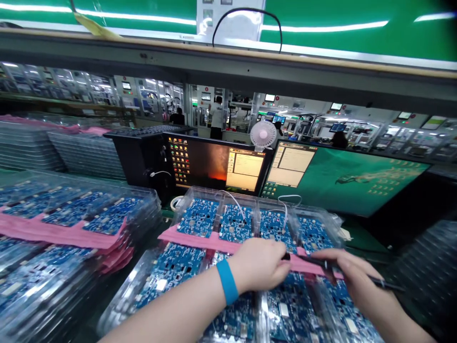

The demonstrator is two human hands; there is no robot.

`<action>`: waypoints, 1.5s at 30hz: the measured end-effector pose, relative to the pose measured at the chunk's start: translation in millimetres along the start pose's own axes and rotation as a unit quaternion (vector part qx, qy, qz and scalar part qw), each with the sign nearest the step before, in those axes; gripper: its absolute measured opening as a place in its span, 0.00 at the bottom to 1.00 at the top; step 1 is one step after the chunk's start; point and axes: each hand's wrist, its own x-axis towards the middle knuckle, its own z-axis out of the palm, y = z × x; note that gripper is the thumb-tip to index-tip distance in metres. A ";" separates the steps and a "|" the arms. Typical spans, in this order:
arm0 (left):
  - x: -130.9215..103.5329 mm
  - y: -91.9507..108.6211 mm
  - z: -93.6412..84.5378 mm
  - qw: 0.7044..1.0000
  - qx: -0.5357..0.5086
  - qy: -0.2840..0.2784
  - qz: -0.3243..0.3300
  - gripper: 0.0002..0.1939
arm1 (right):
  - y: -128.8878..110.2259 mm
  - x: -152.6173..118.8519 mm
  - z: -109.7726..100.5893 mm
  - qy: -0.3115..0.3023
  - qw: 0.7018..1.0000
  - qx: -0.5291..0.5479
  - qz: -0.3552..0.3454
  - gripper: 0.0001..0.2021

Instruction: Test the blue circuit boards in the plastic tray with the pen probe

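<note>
My left hand (262,264), with a blue band (227,282) at the wrist, is closed over the middle of a clear tray (123,290) of blue circuit boards (198,217). A small dark end shows at its fingers; the rest of that object is hidden. To its right, my right hand (353,271) holds a thin black pen-like tool (383,284), its tip pointing left toward my left hand. Pink strips (203,242) run across the tray beneath both hands. White cables (233,201) lie over the upper boards.
Stacked trays of boards (71,228) stand at the left, with more clear trays (87,152) behind. Two monitors (214,164), a black case (137,164) and a small fan (263,135) stand beyond the tray. A shelf (228,64) spans overhead; people are in the background.
</note>
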 end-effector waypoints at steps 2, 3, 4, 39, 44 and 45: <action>-5.7 -9.5 -5.1 0.999 0.029 -0.008 -0.028 0.09 | -5.4 21.6 5.8 0.030 0.999 0.011 0.032 0.19; -10.1 -15.6 -5.7 0.998 0.043 -0.018 -0.038 0.08 | -8.2 32.1 12.2 0.029 0.998 0.013 0.051 0.18; -15.3 -22.2 -5.3 0.997 0.056 -0.030 -0.046 0.07 | -11.1 42.0 21.1 0.017 0.997 0.017 0.071 0.18; -51.6 -60.7 11.6 0.988 0.043 -0.066 -0.131 0.09 | -6.8 101.8 131.6 -0.041 0.953 0.248 0.170 0.16; -48.5 -63.5 6.0 0.981 -0.008 0.028 -0.192 0.11 | -10.0 102.9 127.6 -0.026 0.913 0.364 0.184 0.19; -48.2 -63.6 5.6 0.977 -0.018 0.040 -0.209 0.11 | -9.9 103.1 126.9 -0.025 0.904 0.383 0.188 0.19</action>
